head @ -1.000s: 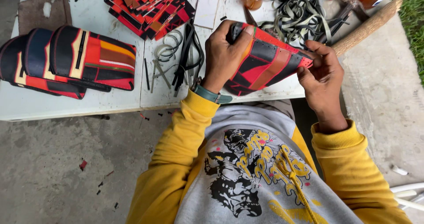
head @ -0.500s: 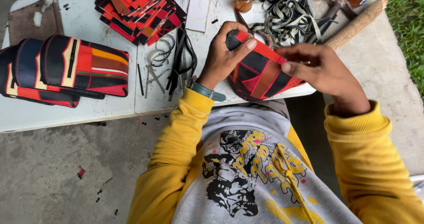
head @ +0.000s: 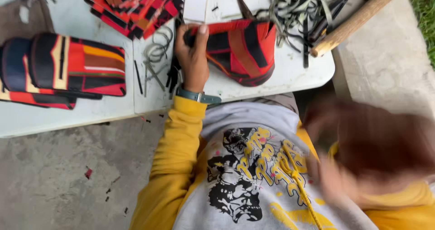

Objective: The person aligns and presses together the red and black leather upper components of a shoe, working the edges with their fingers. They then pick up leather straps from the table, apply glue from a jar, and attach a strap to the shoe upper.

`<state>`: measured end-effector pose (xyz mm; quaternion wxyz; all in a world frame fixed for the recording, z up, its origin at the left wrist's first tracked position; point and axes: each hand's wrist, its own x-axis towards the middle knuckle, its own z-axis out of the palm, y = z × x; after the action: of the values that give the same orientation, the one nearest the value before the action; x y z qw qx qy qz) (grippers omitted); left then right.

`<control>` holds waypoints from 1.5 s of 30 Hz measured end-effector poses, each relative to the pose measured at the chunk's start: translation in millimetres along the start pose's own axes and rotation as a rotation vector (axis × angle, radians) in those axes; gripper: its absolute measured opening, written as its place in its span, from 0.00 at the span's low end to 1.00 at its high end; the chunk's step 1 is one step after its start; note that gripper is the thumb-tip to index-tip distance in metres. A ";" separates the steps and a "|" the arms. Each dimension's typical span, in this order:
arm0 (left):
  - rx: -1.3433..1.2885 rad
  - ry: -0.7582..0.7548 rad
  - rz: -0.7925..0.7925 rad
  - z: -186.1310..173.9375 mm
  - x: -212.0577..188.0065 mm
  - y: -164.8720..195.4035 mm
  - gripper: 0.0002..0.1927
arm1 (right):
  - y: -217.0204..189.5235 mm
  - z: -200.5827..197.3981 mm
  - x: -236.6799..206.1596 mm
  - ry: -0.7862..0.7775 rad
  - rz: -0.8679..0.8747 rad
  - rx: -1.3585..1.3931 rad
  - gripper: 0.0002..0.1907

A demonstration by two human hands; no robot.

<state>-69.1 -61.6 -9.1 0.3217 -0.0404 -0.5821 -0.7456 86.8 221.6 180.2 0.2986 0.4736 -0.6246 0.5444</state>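
My left hand [head: 192, 55] grips the left end of a red, black and orange fabric pouch [head: 242, 48] that lies on the white table [head: 290, 76]. My right hand [head: 362, 148] is off the table, close to the camera at the lower right, heavily blurred; whether it holds anything cannot be told. A teal watch sits on my left wrist above a yellow sleeve.
Finished striped pouches [head: 68, 69] lie at the table's left. A stack of cut red and black fabric pieces [head: 131, 5] sits at the back. Tangled dark straps [head: 294, 5] and a wooden handle [head: 355, 19] lie at the right. Loose cords [head: 156, 53] lie beside my left hand.
My right hand has let go of the pouch and swung down towards my body. My left hand has laid the pouch flat on the table.
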 end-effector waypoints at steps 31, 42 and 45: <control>0.922 -1.047 0.137 26.4 -5.9 153.6 0.24 | 143.7 40.8 -63.0 0.057 1.147 0.774 0.20; 0.931 -0.992 0.193 27.8 -15.7 139.8 0.25 | 145.6 34.7 -63.3 0.000 1.191 0.839 0.22; 0.894 -1.017 0.183 25.9 -12.3 141.4 0.25 | 146.6 34.6 -66.4 0.014 1.184 0.847 0.22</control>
<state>7.0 -49.5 112.9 0.0557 -0.2979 -0.9073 -0.2915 -17.9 199.9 55.0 -0.2510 0.1277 -0.5097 0.8130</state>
